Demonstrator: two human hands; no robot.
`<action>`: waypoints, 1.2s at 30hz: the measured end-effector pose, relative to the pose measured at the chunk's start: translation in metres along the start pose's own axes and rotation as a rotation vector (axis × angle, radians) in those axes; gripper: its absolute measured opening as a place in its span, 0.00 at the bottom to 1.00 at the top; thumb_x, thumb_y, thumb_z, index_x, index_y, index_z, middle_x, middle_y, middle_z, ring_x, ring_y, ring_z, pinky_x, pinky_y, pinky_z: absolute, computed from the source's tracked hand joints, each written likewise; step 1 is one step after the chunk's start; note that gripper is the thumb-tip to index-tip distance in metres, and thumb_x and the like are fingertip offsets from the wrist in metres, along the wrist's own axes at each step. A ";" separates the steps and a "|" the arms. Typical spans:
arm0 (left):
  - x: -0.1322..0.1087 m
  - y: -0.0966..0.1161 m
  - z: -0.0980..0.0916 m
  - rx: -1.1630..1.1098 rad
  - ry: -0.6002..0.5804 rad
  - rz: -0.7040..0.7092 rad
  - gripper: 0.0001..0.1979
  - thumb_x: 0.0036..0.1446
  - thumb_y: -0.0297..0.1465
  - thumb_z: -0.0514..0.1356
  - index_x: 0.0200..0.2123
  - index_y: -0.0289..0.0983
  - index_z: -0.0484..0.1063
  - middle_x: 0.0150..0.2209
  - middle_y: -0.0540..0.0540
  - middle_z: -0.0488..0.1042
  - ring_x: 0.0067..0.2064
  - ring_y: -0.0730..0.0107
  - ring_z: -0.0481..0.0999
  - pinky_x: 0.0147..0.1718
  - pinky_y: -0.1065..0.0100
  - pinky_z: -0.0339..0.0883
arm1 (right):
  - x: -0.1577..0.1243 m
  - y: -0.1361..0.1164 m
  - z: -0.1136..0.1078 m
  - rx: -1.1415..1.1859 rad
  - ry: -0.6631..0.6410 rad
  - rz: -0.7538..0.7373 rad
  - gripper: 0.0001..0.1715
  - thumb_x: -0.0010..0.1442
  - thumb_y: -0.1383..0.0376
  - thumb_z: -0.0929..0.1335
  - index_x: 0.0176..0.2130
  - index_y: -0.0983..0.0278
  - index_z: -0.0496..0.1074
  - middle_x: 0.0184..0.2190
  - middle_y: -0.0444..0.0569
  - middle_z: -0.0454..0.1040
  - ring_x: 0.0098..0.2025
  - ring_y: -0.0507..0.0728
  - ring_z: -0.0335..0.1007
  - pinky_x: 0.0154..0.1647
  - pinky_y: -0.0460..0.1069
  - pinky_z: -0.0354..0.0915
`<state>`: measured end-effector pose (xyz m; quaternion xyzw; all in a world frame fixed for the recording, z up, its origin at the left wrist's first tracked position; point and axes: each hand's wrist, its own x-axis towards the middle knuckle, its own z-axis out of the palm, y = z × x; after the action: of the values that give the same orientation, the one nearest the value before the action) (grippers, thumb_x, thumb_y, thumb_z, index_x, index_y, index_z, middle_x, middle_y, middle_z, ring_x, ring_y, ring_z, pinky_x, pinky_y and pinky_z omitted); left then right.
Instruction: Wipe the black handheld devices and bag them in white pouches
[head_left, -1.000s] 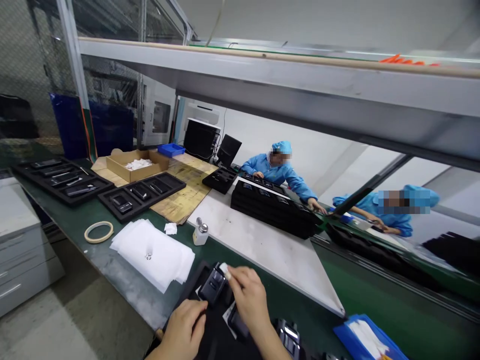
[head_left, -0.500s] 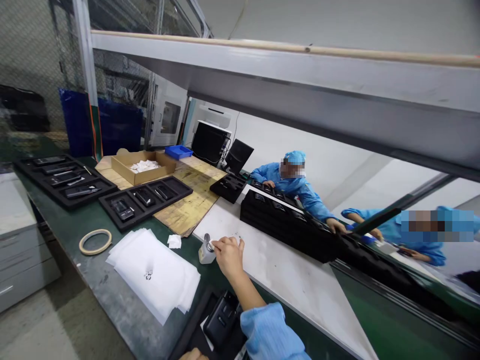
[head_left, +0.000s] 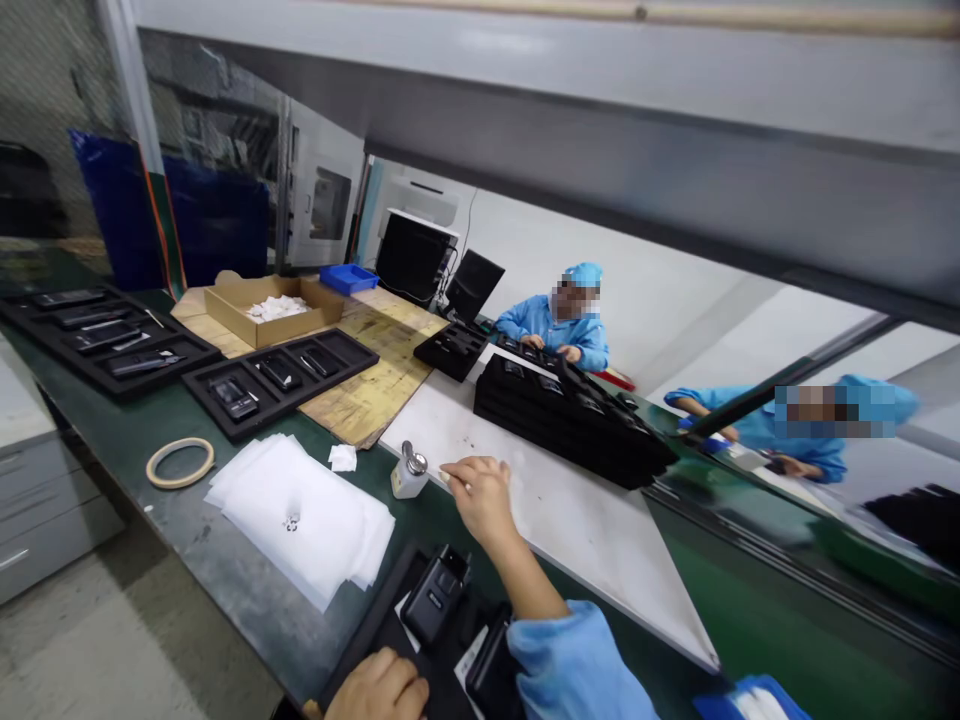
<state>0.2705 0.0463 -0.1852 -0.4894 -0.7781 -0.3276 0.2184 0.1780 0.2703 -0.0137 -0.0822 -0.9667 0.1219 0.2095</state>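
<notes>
My right hand (head_left: 480, 495) reaches out over the bench with its fingers pinched on a small white wipe, just right of a little white dispenser bottle (head_left: 409, 472) with a metal top. My left hand (head_left: 381, 688) rests curled on the near edge of a black tray (head_left: 375, 630) at the bottom. A black device (head_left: 436, 595) stands in that tray between my hands. A blue sleeve covers my right forearm.
A stack of white sheets (head_left: 300, 515) and a tape ring (head_left: 180, 463) lie to the left. Black trays of devices (head_left: 277, 380), a cardboard box (head_left: 262, 310) and a white board (head_left: 547, 510) fill the bench. Two co-workers in blue (head_left: 559, 325) work at stacked black trays (head_left: 570, 420).
My right hand left the device in the tray, went to the dispenser bottle's top, and has now drawn slightly right of it with the wipe. The view shifted a little.
</notes>
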 end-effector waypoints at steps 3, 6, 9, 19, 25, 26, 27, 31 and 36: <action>0.017 0.003 -0.025 0.029 -0.078 0.080 0.15 0.53 0.35 0.64 0.45 0.39 0.73 0.47 0.47 0.78 0.44 0.62 0.78 0.41 0.65 0.76 | -0.060 0.026 -0.017 0.035 0.021 -0.023 0.11 0.64 0.65 0.66 0.41 0.54 0.79 0.36 0.47 0.77 0.44 0.60 0.65 0.58 0.66 0.46; 0.035 0.009 -0.040 0.114 -0.197 0.124 0.21 0.54 0.33 0.61 0.52 0.37 0.71 0.59 0.43 0.70 0.56 0.55 0.71 0.50 0.58 0.72 | -0.113 0.034 -0.017 0.025 0.039 -0.044 0.11 0.65 0.65 0.66 0.42 0.53 0.78 0.35 0.46 0.76 0.43 0.60 0.65 0.59 0.68 0.43; 0.045 0.017 -0.039 0.167 -0.288 0.122 0.28 0.51 0.31 0.61 0.58 0.34 0.67 0.63 0.40 0.65 0.62 0.51 0.65 0.54 0.52 0.67 | -0.128 0.023 -0.004 -0.006 0.042 -0.065 0.11 0.65 0.66 0.67 0.42 0.52 0.78 0.35 0.44 0.77 0.44 0.59 0.64 0.62 0.70 0.37; 0.046 0.017 -0.039 0.122 -0.406 0.082 0.29 0.54 0.33 0.61 0.60 0.36 0.65 0.67 0.42 0.59 0.67 0.55 0.57 0.60 0.55 0.59 | -0.124 0.017 0.004 -0.043 -0.029 -0.102 0.15 0.61 0.71 0.69 0.45 0.54 0.76 0.37 0.43 0.78 0.47 0.59 0.64 0.64 0.72 0.23; 0.044 0.013 -0.034 0.164 -0.384 0.135 0.26 0.53 0.34 0.61 0.56 0.36 0.68 0.66 0.39 0.60 0.66 0.52 0.58 0.58 0.55 0.61 | -0.115 0.018 0.006 -0.082 -0.066 -0.133 0.17 0.62 0.72 0.67 0.46 0.52 0.76 0.38 0.44 0.78 0.50 0.61 0.63 0.63 0.73 0.19; 0.044 0.013 -0.033 0.170 -0.374 0.147 0.25 0.53 0.34 0.61 0.55 0.36 0.69 0.66 0.39 0.61 0.66 0.52 0.58 0.57 0.55 0.61 | -0.116 0.019 0.006 -0.085 -0.059 -0.120 0.17 0.62 0.72 0.67 0.46 0.52 0.76 0.38 0.44 0.79 0.49 0.60 0.63 0.64 0.72 0.19; 0.044 0.012 -0.033 0.174 -0.366 0.157 0.24 0.52 0.34 0.61 0.54 0.36 0.70 0.65 0.39 0.61 0.65 0.52 0.59 0.56 0.55 0.62 | -0.117 0.019 0.006 -0.083 -0.045 -0.099 0.17 0.62 0.72 0.67 0.46 0.52 0.76 0.38 0.44 0.79 0.48 0.60 0.64 0.64 0.72 0.20; 0.046 0.012 -0.035 0.178 -0.374 0.170 0.23 0.52 0.32 0.60 0.53 0.35 0.71 0.65 0.39 0.62 0.66 0.53 0.58 0.56 0.56 0.61 | -0.121 0.019 0.009 -0.056 -0.023 -0.095 0.17 0.62 0.71 0.67 0.47 0.53 0.76 0.38 0.44 0.78 0.48 0.60 0.64 0.64 0.73 0.20; 0.050 0.013 -0.035 0.183 -0.350 0.159 0.21 0.51 0.32 0.59 0.50 0.35 0.72 0.65 0.39 0.62 0.66 0.53 0.57 0.55 0.57 0.61 | -0.120 0.024 0.007 -0.060 -0.035 -0.119 0.17 0.61 0.71 0.68 0.46 0.52 0.76 0.37 0.42 0.78 0.48 0.60 0.63 0.64 0.73 0.21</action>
<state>0.2617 0.0554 -0.1241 -0.5768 -0.7897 -0.1475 0.1483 0.2852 0.2665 -0.0728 -0.0286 -0.9766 0.0815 0.1968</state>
